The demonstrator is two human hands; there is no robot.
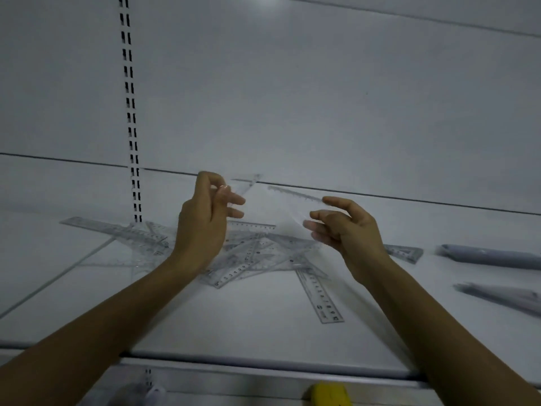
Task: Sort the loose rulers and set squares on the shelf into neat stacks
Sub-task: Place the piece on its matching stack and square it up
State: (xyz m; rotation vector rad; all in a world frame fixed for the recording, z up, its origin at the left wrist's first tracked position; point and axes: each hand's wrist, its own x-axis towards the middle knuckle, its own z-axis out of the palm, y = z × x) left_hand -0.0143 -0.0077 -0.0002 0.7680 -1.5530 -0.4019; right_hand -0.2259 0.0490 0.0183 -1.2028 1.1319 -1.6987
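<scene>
A jumbled pile of clear plastic rulers and set squares [248, 254] lies on the white shelf [234, 323]. Above the pile, my left hand [205, 221] pinches a clear set square [247, 184] whose tip points up and to the right. My right hand [348, 232] holds another clear piece [295, 195] by its right end, with the scale edge running to the left; I cannot tell whether it is a ruler or a set square. The two held pieces are close together in the air, and whether they touch is unclear. One ruler [320, 298] sticks out of the pile toward me.
A long ruler [93, 224] juts out of the pile to the left. A lone set square [405, 252] lies to the right of my right hand. Two grey rolls [491, 256] [503, 295] rest at the far right. A slotted upright [131, 118] runs up the back panel. Something yellow [330, 395] sits below the shelf's front edge.
</scene>
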